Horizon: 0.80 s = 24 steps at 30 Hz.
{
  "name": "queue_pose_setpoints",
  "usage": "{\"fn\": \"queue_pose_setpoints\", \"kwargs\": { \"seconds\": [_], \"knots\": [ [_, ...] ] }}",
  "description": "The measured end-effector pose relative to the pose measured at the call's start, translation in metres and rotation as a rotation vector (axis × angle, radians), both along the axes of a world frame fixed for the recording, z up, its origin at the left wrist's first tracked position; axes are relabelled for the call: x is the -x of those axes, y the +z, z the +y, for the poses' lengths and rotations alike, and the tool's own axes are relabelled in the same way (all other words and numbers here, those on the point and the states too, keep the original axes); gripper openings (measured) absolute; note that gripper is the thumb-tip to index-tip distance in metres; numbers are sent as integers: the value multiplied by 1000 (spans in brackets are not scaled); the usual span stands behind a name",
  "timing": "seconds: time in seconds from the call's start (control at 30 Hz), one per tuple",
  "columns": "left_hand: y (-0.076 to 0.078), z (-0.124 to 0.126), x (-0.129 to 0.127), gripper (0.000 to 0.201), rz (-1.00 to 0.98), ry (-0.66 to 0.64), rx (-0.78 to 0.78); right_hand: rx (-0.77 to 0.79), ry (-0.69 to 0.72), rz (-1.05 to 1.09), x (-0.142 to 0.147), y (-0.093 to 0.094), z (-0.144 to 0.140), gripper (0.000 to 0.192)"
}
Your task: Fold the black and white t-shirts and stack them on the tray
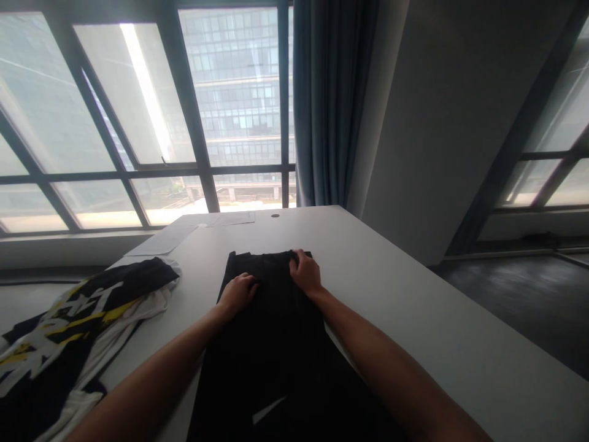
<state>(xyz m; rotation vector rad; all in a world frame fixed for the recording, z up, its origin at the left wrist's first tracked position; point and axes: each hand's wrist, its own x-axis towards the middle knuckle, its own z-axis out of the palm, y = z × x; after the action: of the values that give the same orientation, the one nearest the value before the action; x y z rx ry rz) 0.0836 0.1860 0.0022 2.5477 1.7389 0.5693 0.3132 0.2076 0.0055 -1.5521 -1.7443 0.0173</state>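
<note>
black garment (276,344) cut off at bottom edge, printed clothes (69,331) cropped at left edge, papers (184,233) too faint to read

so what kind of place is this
Probably an office or meeting room high up: a long white table with a cable hole, tall windows facing an office block, and blue curtains.

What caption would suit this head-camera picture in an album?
Both hands, left hand and right hand, press on a black garment spread on a white table.

Daylight glares through the windows (138,123) beyond both hands, the near foreground sits dim, edges bend, focus slightly soft.
</note>
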Motion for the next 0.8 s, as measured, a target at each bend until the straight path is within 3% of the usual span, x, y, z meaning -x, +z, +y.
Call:
{"fn": "queue_pose_setpoints", "kwargs": {
  "seconds": [0.07, 0.13, 0.3, 0.37, 0.47, 0.57, 0.67, 0.8],
  "knots": [
    [0, 2, 1, 24, -55, 16, -25, 29, -143, 122, -5, -2, 4, 32],
    [0, 2, 2, 26, -109, 25, -55, 7, -134, 146, -8, -5, 5, 32],
    [1, 1, 2, 31, -71, -115, -45, -89, 449, -164, 1, -8, -3, 25],
    [6, 8, 6, 35, -53, -130, -62, -84, 554, -231, 5, -8, -6, 29],
    [14, 28, 20, 37, 3, -38, -74, -56, 523, -231, 4, -7, -6, 36],
    [15, 51, 41, 43, 131, 111, -6, 75, 429, -255, -1, -9, -3, 40],
    [5, 61, 60, 63, 213, 224, 113, 240, 321, -279, -4, -12, 0, 51],
    [-9, 59, 68, 82, 177, 328, 240, 392, 275, -323, -3, -12, 0, 68]
  ]
}}
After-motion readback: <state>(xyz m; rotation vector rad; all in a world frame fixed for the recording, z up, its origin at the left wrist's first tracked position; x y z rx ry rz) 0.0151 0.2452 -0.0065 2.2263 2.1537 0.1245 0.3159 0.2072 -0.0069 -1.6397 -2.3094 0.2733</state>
